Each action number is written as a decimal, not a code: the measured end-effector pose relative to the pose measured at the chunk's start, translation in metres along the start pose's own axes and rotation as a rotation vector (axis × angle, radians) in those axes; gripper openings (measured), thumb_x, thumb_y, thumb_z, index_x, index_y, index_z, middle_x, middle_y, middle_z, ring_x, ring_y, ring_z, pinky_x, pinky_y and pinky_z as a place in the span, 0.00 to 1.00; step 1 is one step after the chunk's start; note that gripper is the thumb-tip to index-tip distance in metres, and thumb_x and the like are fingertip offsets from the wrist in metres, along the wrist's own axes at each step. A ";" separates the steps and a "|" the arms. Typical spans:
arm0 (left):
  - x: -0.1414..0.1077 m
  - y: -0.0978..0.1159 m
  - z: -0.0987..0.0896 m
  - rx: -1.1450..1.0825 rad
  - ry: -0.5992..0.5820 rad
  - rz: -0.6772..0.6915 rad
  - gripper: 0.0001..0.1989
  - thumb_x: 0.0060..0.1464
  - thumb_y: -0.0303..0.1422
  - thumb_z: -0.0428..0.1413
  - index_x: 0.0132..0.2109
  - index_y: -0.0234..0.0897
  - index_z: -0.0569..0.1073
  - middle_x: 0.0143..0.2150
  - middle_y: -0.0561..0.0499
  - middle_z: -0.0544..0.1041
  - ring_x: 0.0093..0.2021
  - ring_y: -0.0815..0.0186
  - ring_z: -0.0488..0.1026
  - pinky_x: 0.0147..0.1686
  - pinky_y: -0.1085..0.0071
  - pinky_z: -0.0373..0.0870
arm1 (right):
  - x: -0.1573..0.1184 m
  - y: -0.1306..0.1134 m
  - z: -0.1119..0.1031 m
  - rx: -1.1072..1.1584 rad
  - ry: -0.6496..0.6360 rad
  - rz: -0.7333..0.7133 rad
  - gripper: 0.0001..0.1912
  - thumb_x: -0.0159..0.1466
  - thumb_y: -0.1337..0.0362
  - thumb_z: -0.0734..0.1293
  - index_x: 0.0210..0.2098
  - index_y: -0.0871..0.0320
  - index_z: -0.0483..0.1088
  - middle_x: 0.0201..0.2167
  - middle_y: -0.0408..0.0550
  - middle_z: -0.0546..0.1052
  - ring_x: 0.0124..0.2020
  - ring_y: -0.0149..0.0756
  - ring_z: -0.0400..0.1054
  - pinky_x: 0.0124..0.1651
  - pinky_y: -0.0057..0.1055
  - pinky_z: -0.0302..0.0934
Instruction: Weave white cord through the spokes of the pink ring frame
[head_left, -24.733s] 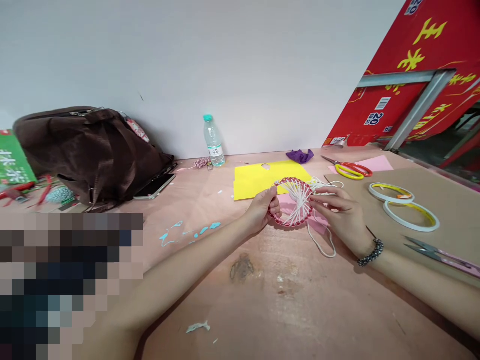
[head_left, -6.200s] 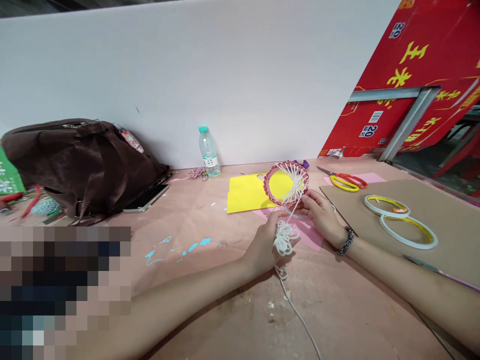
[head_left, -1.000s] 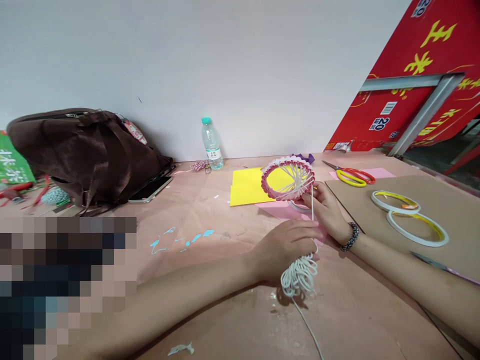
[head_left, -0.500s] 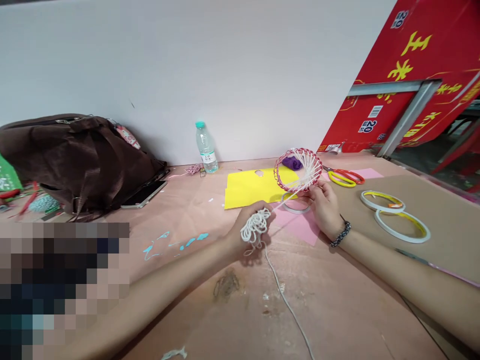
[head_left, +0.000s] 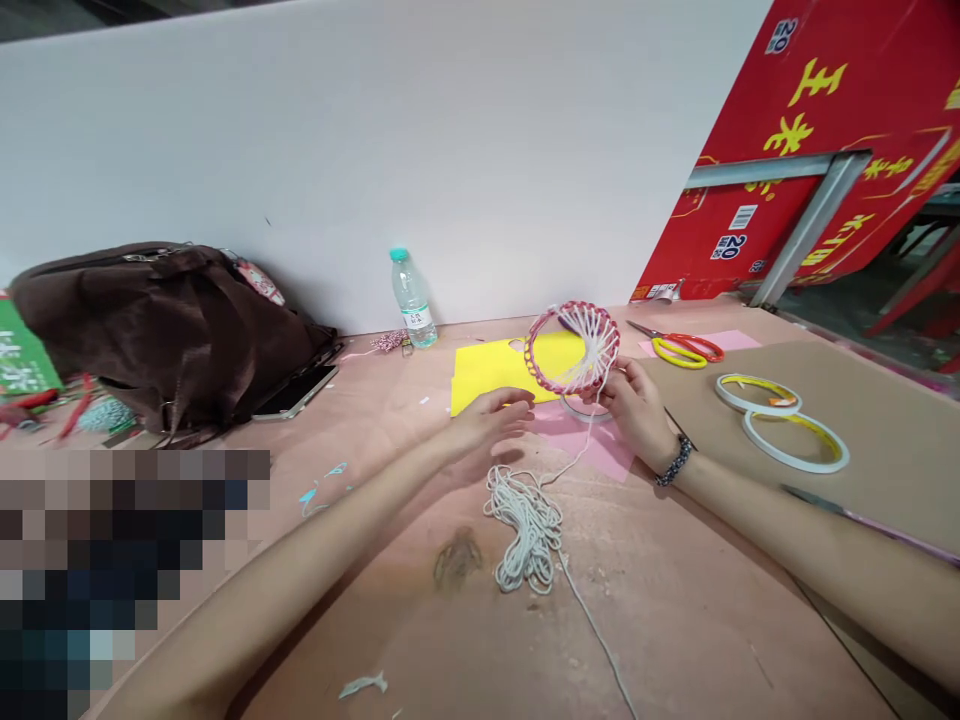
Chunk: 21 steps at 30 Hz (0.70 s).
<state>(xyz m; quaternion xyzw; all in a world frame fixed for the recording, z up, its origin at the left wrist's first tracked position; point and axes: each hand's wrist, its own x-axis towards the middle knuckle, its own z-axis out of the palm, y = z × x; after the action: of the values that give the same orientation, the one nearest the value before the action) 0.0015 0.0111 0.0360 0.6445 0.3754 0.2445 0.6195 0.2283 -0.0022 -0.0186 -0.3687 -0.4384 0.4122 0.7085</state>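
My right hand (head_left: 636,408) pinches the lower right rim of a ring wrapped in pink and white cord (head_left: 531,352), holding it up above the table. White strands fan across the ring's right half. From that rim a white string (head_left: 574,463) hangs down to a loose bundle of white cord (head_left: 527,530) lying on the table. My left hand (head_left: 491,420) is just left of the ring with its fingers apart, holding nothing, above the bundle. One tail of the cord runs from the bundle toward the near table edge.
Yellow paper (head_left: 480,372) and pink paper (head_left: 592,445) lie behind the hands. Scissors (head_left: 684,348) and white rings (head_left: 796,442) are at right, near a grey blade-like tool (head_left: 814,497). A water bottle (head_left: 412,300), a phone (head_left: 296,392) and a brown bag (head_left: 165,320) stand or lie left.
My left hand has let go of the white cord bundle, which now lies on the table. The ring, still in my right hand, has shifted slightly left.
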 end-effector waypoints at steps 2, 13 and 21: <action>0.008 -0.021 0.011 -0.167 0.056 -0.064 0.23 0.52 0.46 0.55 0.54 0.46 0.65 0.52 0.45 0.72 0.43 0.63 0.74 0.34 0.71 0.66 | -0.006 -0.004 0.003 -0.041 -0.074 -0.009 0.13 0.56 0.59 0.67 0.39 0.55 0.64 0.28 0.41 0.73 0.26 0.31 0.69 0.32 0.30 0.66; 0.022 -0.039 0.014 -0.658 0.146 0.243 0.15 0.47 0.30 0.63 0.43 0.33 0.73 0.41 0.46 0.78 0.42 0.68 0.75 0.46 0.71 0.69 | -0.022 -0.026 0.001 -0.359 -0.143 -0.125 0.17 0.60 0.58 0.67 0.46 0.54 0.62 0.46 0.48 0.69 0.41 0.34 0.68 0.39 0.31 0.66; 0.017 -0.036 0.007 -0.845 0.127 0.230 0.14 0.49 0.34 0.62 0.44 0.38 0.71 0.46 0.47 0.75 0.41 0.63 0.76 0.37 0.68 0.73 | -0.151 -0.108 -0.026 -0.971 -1.020 -0.101 0.09 0.66 0.59 0.60 0.35 0.52 0.71 0.27 0.43 0.74 0.26 0.30 0.67 0.28 0.25 0.61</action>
<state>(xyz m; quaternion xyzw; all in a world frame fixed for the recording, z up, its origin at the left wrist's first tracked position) 0.0112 0.0187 -0.0025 0.3561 0.2055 0.4829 0.7731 0.2388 -0.1851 0.0205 -0.3830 -0.8668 0.2579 0.1884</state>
